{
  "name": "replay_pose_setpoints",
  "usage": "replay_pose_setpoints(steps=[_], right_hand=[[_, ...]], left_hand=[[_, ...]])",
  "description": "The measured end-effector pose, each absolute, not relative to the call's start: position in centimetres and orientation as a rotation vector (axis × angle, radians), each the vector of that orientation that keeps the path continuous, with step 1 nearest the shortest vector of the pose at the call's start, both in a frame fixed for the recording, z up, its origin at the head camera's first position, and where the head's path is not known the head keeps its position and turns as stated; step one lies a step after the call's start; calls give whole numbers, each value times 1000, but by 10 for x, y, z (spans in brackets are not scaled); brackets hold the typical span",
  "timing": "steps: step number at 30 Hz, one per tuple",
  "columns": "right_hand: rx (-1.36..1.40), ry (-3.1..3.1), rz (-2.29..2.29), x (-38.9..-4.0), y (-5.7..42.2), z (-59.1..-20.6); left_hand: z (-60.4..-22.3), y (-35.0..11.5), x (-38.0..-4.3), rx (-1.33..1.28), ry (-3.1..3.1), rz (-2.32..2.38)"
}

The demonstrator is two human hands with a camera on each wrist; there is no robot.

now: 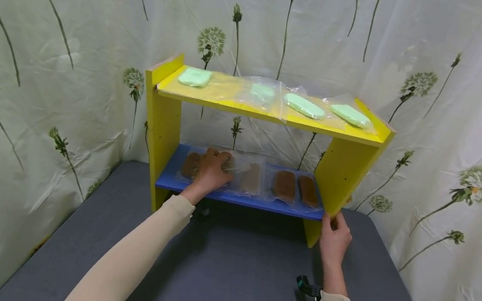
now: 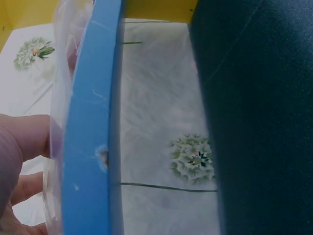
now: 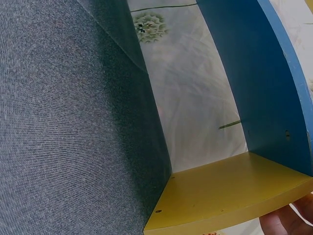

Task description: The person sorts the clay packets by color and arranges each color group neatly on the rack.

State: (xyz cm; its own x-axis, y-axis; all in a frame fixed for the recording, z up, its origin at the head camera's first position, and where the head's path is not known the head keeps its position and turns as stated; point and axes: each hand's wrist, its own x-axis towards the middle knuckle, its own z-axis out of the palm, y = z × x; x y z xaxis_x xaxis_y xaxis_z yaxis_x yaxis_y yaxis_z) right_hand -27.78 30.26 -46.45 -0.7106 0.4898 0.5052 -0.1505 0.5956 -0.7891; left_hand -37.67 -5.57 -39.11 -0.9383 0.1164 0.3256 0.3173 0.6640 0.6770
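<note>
A small two-tier shelf unit has a blue lower shelf (image 1: pixel 235 197) and a yellow side panel (image 1: pixel 344 171) at the right. On the blue shelf lie several brown clay-like bars in clear bags, among them one brown bar (image 1: pixel 284 185) right of the middle. My left hand (image 1: pixel 213 171) reaches over the left part of that shelf, its curled fingers holding a bagged brown bar (image 1: pixel 227 163), which they partly cover. In the left wrist view, the fingers touch clear plastic (image 2: pixel 57 98) behind the shelf's edge. My right hand (image 1: pixel 335 237) grips the lower front edge of the right side panel.
Several pale green bars in clear bags, such as this green bar (image 1: pixel 304 106), lie on the yellow top shelf (image 1: pixel 220 99). The unit stands on a dark grey table (image 1: pixel 243 276). A flower-patterned curtain (image 1: pixel 255 32) hangs behind. A dark band (image 1: pixel 309 287) circles the right wrist.
</note>
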Motion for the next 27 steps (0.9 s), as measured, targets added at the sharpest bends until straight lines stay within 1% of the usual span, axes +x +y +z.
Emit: replay_pose_setpoints(steps=[10,18,27], right_hand=[[-267,-2102,1135,-277,305,-466],[-252,-2081,1154,-279,304,-462],[-260,-2100,1170,-278,303,-463]], left_hand=[[-395,-52,-378,-330,-2675,-1081],[-391,-53,-376,-383,-2661,-987],[-377,-58,-361,-442,-2604,-858]])
